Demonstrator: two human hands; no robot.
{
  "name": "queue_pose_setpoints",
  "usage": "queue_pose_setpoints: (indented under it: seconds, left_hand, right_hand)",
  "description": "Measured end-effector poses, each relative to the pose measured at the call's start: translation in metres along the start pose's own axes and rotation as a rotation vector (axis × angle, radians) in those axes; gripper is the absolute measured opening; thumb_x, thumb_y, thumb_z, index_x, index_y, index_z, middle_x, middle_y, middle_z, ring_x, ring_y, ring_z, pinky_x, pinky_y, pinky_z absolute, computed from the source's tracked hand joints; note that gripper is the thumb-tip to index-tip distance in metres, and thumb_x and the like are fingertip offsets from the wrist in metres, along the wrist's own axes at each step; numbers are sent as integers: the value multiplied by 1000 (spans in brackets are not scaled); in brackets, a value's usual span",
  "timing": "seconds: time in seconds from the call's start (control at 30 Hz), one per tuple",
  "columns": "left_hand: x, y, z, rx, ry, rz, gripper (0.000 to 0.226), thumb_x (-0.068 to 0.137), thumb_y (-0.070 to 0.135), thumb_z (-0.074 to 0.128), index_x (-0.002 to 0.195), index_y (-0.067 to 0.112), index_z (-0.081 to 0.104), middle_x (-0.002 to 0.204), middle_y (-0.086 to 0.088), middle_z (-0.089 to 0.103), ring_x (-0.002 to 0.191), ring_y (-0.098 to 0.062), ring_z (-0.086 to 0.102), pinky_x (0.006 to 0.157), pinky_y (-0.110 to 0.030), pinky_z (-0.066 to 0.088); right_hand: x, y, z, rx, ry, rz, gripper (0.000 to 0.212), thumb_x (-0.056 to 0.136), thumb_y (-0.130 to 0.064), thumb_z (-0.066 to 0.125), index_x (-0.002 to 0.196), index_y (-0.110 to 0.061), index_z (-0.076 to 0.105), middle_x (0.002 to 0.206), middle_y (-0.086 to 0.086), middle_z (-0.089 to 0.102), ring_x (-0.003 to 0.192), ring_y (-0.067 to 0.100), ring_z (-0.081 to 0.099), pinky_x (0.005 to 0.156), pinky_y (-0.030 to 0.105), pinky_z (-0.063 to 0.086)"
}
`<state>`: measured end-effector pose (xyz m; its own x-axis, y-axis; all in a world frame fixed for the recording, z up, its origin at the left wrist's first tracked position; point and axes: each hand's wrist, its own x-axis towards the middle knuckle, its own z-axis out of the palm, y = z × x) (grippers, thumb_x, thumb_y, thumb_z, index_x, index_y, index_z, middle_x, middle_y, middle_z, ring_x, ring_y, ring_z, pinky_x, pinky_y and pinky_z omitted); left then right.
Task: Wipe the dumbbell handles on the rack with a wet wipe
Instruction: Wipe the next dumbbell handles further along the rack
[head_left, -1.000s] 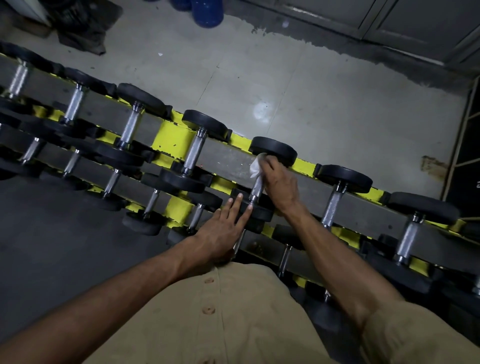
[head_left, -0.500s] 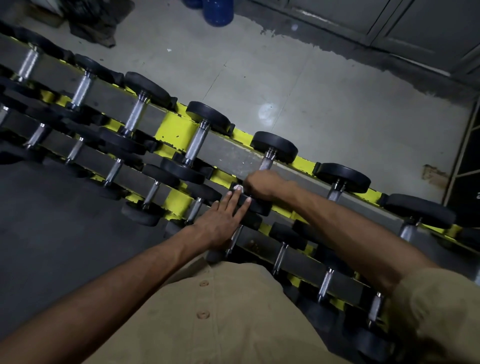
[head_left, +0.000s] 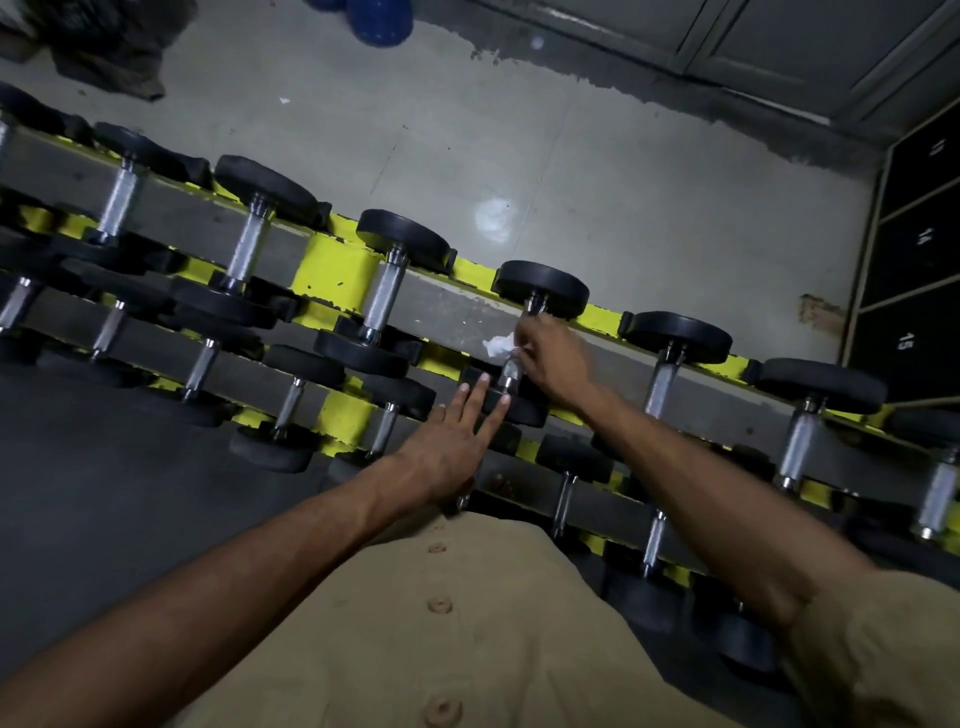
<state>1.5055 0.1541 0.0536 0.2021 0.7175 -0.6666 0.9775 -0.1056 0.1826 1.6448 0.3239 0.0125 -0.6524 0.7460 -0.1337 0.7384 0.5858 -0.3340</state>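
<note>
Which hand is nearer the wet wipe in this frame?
Right. The right hand holds the wet wipe against the dumbbell handle. The left hand rests flat on that dumbbell's near black head, below the wipe and apart from it.

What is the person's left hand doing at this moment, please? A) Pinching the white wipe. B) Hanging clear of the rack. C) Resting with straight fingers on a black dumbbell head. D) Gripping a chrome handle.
C: the left hand lies flat, fingers straight, on the dumbbell head, while the right hand holds the wet wipe at the handle.
</note>
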Motion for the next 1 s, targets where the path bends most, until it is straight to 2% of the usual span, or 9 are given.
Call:
queue_pose_setpoints:
  seconds: [0.17, 0.27, 0.37, 0.43, 0.57, 0.63, 0.77, 0.9, 1.0]
  left_hand:
    - [1, -2, -2, -7, -6, 30, 107, 103, 24, 60, 160, 13, -29, 162, -26, -39, 157, -46, -18, 127, -57, 17]
    - [2, -7, -1, 2, 2, 57, 112, 101, 29, 64, 160, 13, -29, 162, -26, -38, 157, -47, -16, 128, -56, 19]
    - [3, -11, -1, 24, -3, 77, 114, 100, 29, 65, 158, 15, -32, 162, -26, -39, 157, -48, -16, 128, -56, 20]
    - [4, -14, -2, 46, -1, 97, 113, 100, 30, 65, 159, 14, -31, 162, -27, -38, 157, -48, -15, 127, -56, 19]
    - [5, -18, -5, 79, 2, 123, 111, 101, 27, 63, 160, 12, -29, 163, -28, -35, 157, -49, -13, 127, -55, 20]
    - [5, -19, -6, 100, 10, 134, 107, 102, 24, 60, 160, 11, -28, 163, -29, -34, 157, -49, -12, 127, -55, 20]
    - [5, -21, -7, 95, 10, 143, 102, 102, 16, 55, 161, 12, -28, 164, -28, -34, 158, -49, -12, 128, -56, 19]
    - [6, -21, -7, 111, 5, 140, 107, 101, 21, 60, 160, 13, -29, 164, -28, -34, 158, -48, -12, 128, -56, 19]
    - [4, -19, -6, 108, -5, 122, 109, 101, 23, 62, 160, 14, -30, 163, -27, -36, 157, -47, -15, 129, -56, 17]
  right_hand:
    - [-36, -34, 40, 180, 157, 518, 18, 97, -25, 56, 111, -14, 56, 95, 11, 71, 83, 35, 66, 63, 38, 48]
    - [-30, -30, 50, 451, 38, 736, 27, 99, -28, 50, 111, -11, 68, 106, 14, 73, 95, 35, 67, 77, 40, 54]
    - [-6, -23, 43, 869, 0, 914, 33, 103, -30, 53, 85, -7, 69, 88, 17, 71, 75, 27, 68, 63, 33, 50]
    - [15, -15, 34, 1236, 58, 1037, 27, 103, -19, 47, 86, -10, 66, 82, 16, 71, 59, 22, 66, 50, 28, 50]
    - [46, 6, 24, 1869, 171, 1080, 41, 93, -6, 33, 120, 7, 61, 99, 25, 69, 81, 36, 68, 78, 47, 59]
    - [50, 8, 34, 2051, 270, 1030, 39, 94, -16, 35, 112, 7, 60, 102, 30, 67, 89, 40, 66, 85, 48, 55]
    - [37, 20, 61, 2239, 354, 921, 34, 77, -28, 67, 103, -10, 54, 127, 25, 53, 120, 40, 53, 115, 52, 36]
    - [27, 1, 54, 2082, 375, 958, 18, 93, -13, 60, 108, -3, 62, 104, 22, 69, 101, 35, 68, 107, 51, 48]
    - [29, -4, 51, 2030, 346, 970, 36, 96, -12, 57, 124, 12, 58, 106, 26, 68, 92, 33, 70, 101, 49, 53]
